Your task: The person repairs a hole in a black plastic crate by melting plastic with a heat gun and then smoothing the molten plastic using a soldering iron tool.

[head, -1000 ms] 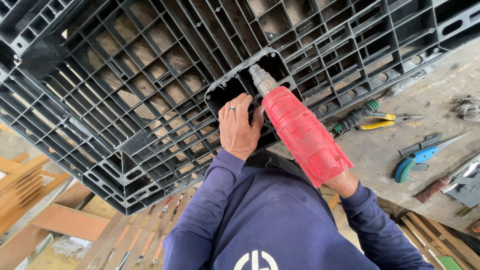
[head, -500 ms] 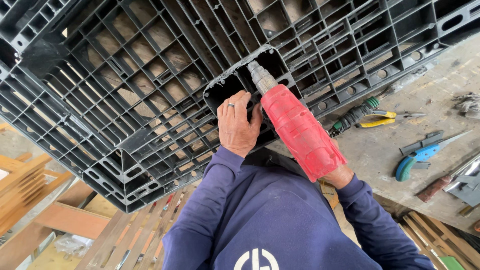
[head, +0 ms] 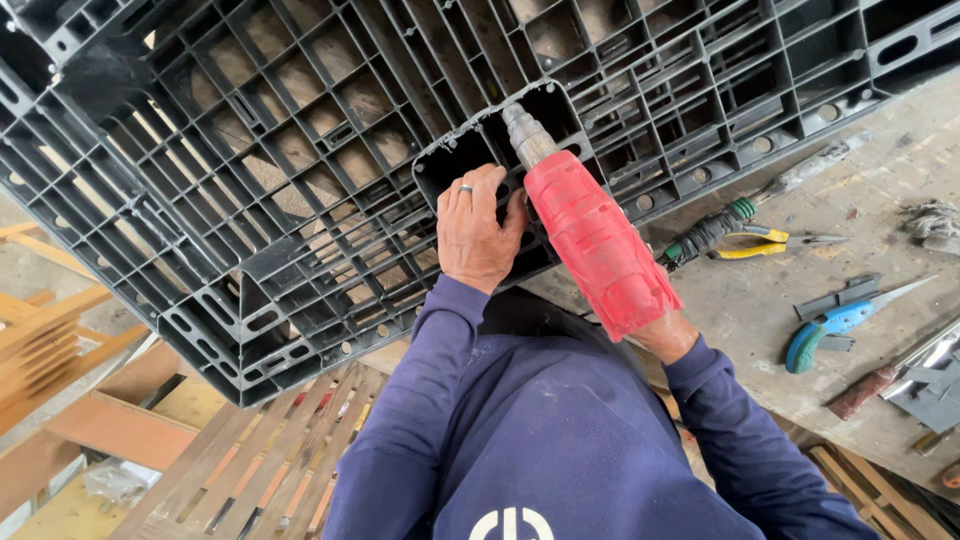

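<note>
Far left: wooden slats (head: 262,462) and timber pieces lie below the raised edge of a black plastic pallet (head: 250,180), whose ribbed grid underside fills the upper part of the view. Centre: the left hand (head: 474,236), wearing a ring, lies flat with fingers spread against the pallet ribs just below a rough-edged pocket (head: 470,150) in the grid; its grip is open and encloses nothing. Just beside it, the red power tool (head: 594,240) is angled upward, its grey metal nose entering the same pocket and touching the pallet. The right hand (head: 668,333) sits at the tool's lower end and is largely hidden by the red casing; only part of it shows, wrapped closed on the tool. Right: on the wooden desk (head: 900,150) lie yellow-handled pliers (head: 765,238), a blue-handled knife (head: 835,322) and, at the edge, metal scraps (head: 930,380), all well apart from both hands.
</note>
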